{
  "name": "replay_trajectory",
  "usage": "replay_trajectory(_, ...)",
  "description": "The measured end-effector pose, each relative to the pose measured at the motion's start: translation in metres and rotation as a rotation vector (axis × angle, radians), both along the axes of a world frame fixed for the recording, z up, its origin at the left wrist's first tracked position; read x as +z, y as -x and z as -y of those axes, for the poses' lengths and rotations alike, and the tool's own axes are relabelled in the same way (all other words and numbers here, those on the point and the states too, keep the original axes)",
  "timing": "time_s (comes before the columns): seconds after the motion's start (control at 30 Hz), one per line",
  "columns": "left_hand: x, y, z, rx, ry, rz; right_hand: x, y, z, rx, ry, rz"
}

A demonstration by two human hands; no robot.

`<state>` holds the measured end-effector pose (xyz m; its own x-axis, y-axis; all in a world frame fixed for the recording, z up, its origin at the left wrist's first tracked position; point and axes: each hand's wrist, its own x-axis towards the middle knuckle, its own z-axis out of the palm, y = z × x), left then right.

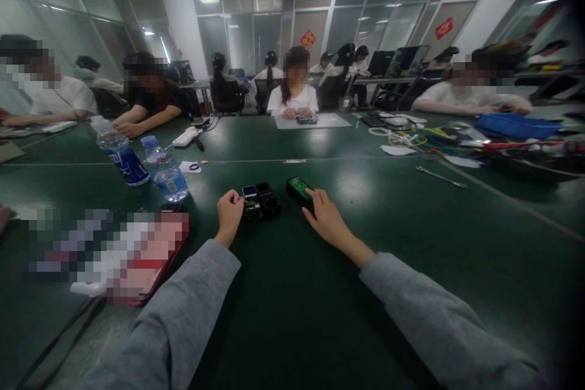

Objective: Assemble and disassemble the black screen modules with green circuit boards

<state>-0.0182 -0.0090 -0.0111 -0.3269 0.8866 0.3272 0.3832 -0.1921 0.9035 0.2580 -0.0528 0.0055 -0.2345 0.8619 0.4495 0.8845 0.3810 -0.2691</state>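
Note:
My left hand (230, 213) rests on the green table with its fingers curled closed; what they hold, if anything, is hidden. Right beside it lies a small device with a little screen (250, 191) and exposed parts. Against that device sits a black plastic casing (269, 200). My right hand (326, 216) lies with fingers stretched out, the fingertips at the near right corner of a black case with a green circuit board (299, 187) in it. A gap of table separates this case from the black casing.
Two water bottles, one with a dark blue label (123, 155) and one smaller (167, 173), stand left. Nearer lies a phone in a red case (153, 256). To the right are a wrench-like metal tool (441, 177), tangled cables (406, 134) and a blue tray (518, 126). Several people sit around.

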Motion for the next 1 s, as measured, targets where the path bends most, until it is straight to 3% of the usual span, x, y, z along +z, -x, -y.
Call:
replay_trajectory(0.13,-0.0038,0.0026,-0.0030,0.098,-0.022,0.045,0.0001,0.0001,-0.0003,0.002,-0.002,0.000)
replay_trajectory(0.4,-0.0078,0.0022,-0.0066,0.101,-0.039,0.073,-0.0018,-0.0004,-0.0016,-0.010,0.017,0.011)
replay_trajectory(0.57,-0.0057,0.0006,-0.0062,0.051,-0.086,0.222,-0.0004,0.0003,-0.0009,-0.011,0.005,0.014)
replay_trajectory(1.0,-0.0037,0.0008,-0.0080,-0.064,-0.071,0.316,0.0000,0.0000,-0.0003,-0.008,0.012,0.005)
